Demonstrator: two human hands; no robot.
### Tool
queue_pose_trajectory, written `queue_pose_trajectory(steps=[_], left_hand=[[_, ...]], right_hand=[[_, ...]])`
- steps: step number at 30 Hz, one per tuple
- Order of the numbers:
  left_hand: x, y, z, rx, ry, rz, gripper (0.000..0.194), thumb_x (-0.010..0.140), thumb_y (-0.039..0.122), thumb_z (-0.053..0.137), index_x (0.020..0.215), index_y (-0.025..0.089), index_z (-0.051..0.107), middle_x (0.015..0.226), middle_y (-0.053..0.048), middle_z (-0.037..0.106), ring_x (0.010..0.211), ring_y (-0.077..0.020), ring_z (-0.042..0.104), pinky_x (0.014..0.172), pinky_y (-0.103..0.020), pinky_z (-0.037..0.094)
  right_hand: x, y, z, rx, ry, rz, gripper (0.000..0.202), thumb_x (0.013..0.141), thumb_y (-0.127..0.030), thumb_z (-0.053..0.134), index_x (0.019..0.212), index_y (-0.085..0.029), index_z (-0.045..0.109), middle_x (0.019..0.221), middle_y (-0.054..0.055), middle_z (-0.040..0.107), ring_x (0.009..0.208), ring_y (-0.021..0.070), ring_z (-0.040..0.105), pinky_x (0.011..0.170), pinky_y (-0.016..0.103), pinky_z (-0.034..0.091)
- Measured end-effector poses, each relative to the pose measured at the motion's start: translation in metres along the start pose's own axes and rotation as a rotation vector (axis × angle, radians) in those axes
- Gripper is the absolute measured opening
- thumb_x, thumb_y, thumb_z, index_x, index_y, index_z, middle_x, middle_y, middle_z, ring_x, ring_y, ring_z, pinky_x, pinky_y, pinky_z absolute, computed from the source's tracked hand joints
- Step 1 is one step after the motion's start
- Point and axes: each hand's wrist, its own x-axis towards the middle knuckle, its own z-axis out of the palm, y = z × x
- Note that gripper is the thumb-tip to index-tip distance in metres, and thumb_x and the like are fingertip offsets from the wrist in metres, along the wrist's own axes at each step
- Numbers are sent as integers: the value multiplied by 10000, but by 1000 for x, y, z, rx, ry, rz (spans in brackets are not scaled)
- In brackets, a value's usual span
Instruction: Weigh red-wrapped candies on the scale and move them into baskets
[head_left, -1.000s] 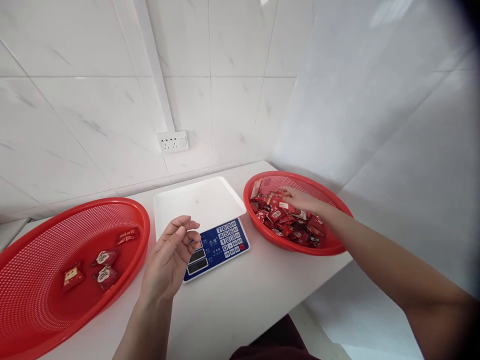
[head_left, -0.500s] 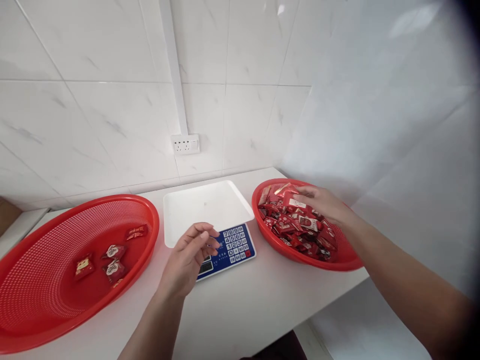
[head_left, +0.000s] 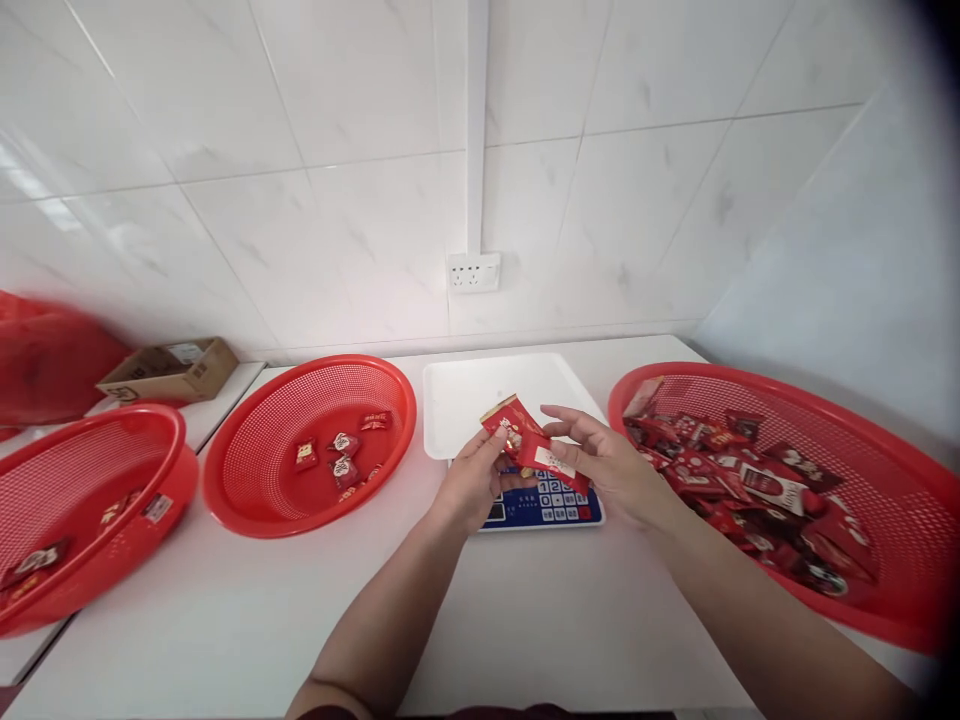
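Above the scale, my left hand (head_left: 474,482) pinches a red snack packet (head_left: 513,420) with a gold edge. My right hand (head_left: 604,462) grips another red packet (head_left: 553,458) bearing a white label, and the two packets overlap between my fingers. Beneath them is a weighing scale with a white tray (head_left: 465,385) and a blue keypad (head_left: 559,502), partly covered by my hands. On the right, a red basket (head_left: 919,520) holds a heap of red wrapped snacks (head_left: 757,485). The middle red basket (head_left: 247,430) has several wrapped snacks (head_left: 345,470) on its bottom.
Another red basket (head_left: 161,450) with a few packets stands at the far left. Behind it are a cardboard box (head_left: 176,372) and a red bag (head_left: 52,360). A tiled wall with a power socket (head_left: 474,272) rises behind the white table (head_left: 525,620).
My right hand has come out of the right basket with packets and met my left hand over the scale. My left hand now holds a packet. The view has turned left.
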Motion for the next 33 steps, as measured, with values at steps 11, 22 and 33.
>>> queue_pose_trajectory(steps=[11,22,33], left_hand=[[22,9,-42,580,180,307,665,809,367,598,1391,264,294,1246,-119,543,819,-172,611,621,-267,499],[19,12,-55,1404,356,444,358,823,336,534,1155,215,594,1154,-136,626,1123,-357,453,978,-524,244],[10,24,-26,983,261,563,273,707,290,696,979,263,692,1081,-77,645,1133,-310,467,1019,-424,267]], right_hand=[[27,11,5,-162,170,-78,419,810,-434,536,1186,-250,535,979,55,690,808,216,673,759,386,549],[21,25,2,-756,117,-270,336,851,-310,463,1165,-282,580,1265,57,562,1116,249,553,897,428,502],[-9,-12,-112,-1130,263,-56,379,897,-301,433,1264,-261,521,1309,52,556,1192,260,507,983,403,406]])
